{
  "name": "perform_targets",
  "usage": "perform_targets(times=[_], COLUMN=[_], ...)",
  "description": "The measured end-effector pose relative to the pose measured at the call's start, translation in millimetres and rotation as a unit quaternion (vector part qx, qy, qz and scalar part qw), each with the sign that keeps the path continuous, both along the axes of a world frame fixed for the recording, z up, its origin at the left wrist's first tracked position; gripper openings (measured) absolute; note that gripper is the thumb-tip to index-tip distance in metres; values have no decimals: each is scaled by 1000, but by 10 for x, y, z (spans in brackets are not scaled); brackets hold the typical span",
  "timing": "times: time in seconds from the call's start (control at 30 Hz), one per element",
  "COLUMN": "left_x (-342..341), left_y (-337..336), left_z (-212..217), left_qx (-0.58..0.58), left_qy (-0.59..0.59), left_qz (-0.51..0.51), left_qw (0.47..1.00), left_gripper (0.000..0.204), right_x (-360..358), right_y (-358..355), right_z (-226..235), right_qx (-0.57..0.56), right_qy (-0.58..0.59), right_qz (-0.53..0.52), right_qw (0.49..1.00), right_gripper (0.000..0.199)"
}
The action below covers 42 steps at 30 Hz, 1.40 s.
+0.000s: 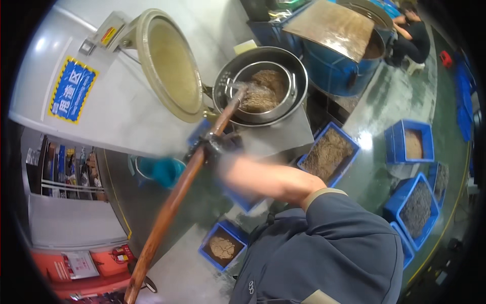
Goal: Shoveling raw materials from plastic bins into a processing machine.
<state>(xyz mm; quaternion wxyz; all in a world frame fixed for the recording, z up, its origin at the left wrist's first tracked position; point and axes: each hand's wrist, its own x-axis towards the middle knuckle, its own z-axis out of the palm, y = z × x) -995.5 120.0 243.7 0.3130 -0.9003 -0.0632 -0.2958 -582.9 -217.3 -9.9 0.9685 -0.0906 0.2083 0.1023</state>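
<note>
My right hand (215,146), in a dark glove, is shut on a long wooden handle (172,202) that runs from the lower left up to a round drum (260,86). The tool's far end (242,92) is in the steel basket inside the drum, among a heap of brownish small pieces (266,88); that end is blurred. My bare forearm and rolled blue sleeve (314,238) come in from the lower right. A blurred teal shape (164,171) lies against the handle just below my right hand. It may be my gloved left hand, but I cannot tell.
The drum's round cream lid (169,63) stands open on a white machine (101,106). Several blue crates of small pieces (329,152) stand on the green floor. A big blue barrel under a board (334,28) is behind. Another person sits at the top right (412,33).
</note>
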Motion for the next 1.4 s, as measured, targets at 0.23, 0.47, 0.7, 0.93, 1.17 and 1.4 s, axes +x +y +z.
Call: perform_targets(times=[0.23,0.47,0.7,0.93,1.17,1.4], left_x=[-74,1256,1549,2772,3578,4179], left_y=[1191,619,-124,-1665,-4619,-6887], left_z=[-890,-1866,-2076,-1994,-1459,-2174], left_qx=[-186,-161,-48,103,268,263], left_qy=[302,475,414,306,241,205], left_qz=[-34,-145,-159,-402,-566,-751], left_qw=[934,853,895,857,741,570], left_gripper=[33,25,29,30,33,19], right_x=[-483,-1525,-2090,-2339,-2019,-1324], right_y=[-413,-899,-972,-1508,-2946,-4109], right_z=[111,-558,-2619,-3358,-3359,-2215], right_qx=[21,-95,-164,0,-732,-729], right_qy=[-74,-7,190,211,126,-79], right_qz=[-30,-172,-113,-89,196,31], right_qw=[997,980,961,973,640,679], right_gripper=[30,31,26,29,60,43])
